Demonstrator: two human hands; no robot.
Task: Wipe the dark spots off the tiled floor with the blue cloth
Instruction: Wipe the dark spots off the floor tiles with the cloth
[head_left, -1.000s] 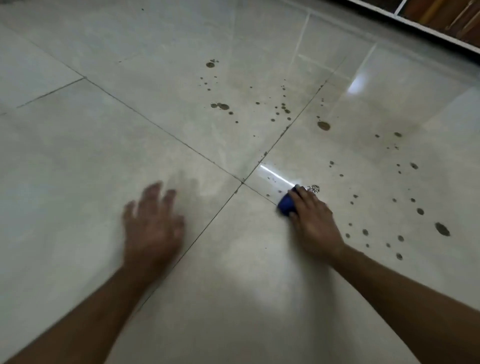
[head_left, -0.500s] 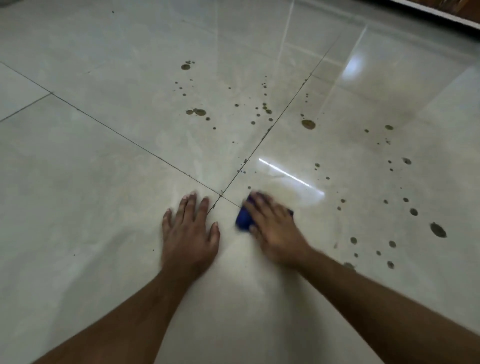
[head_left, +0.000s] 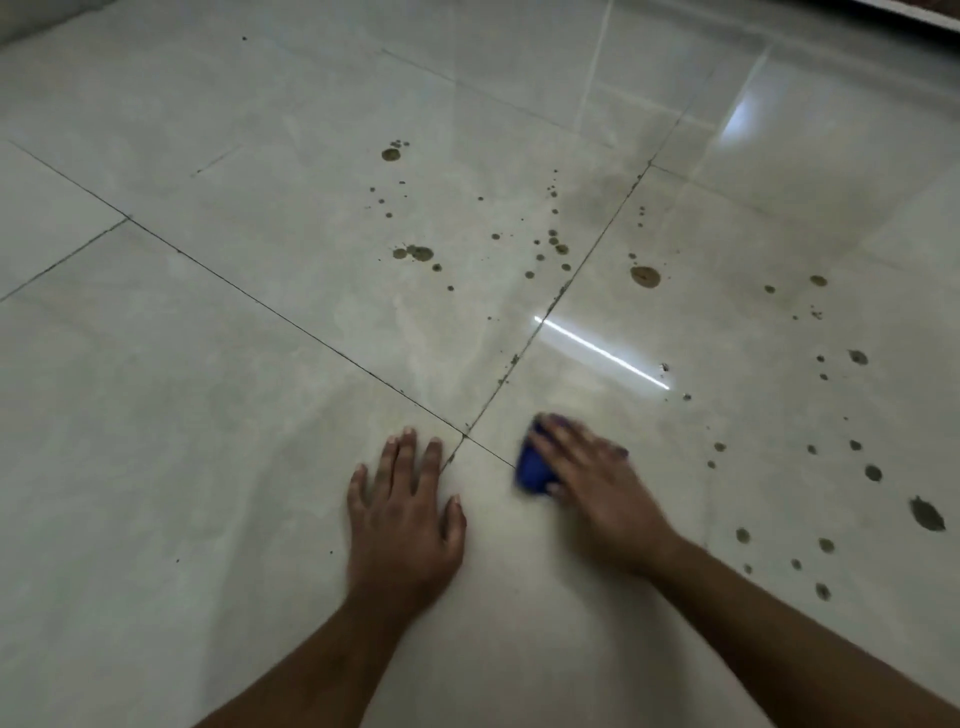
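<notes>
- My left hand (head_left: 402, 514) lies flat on the floor (head_left: 208, 415), fingers spread, holding nothing.
- My right hand (head_left: 597, 483) presses the cloth (head_left: 532, 470) to the tile with straight fingers, just right of the grout cross; it is blurred.
- Spots (head_left: 645, 276) dot the glossy tiles ahead and to the right.
- A bright streak (head_left: 602, 353) reflects beyond the cloth.
</notes>
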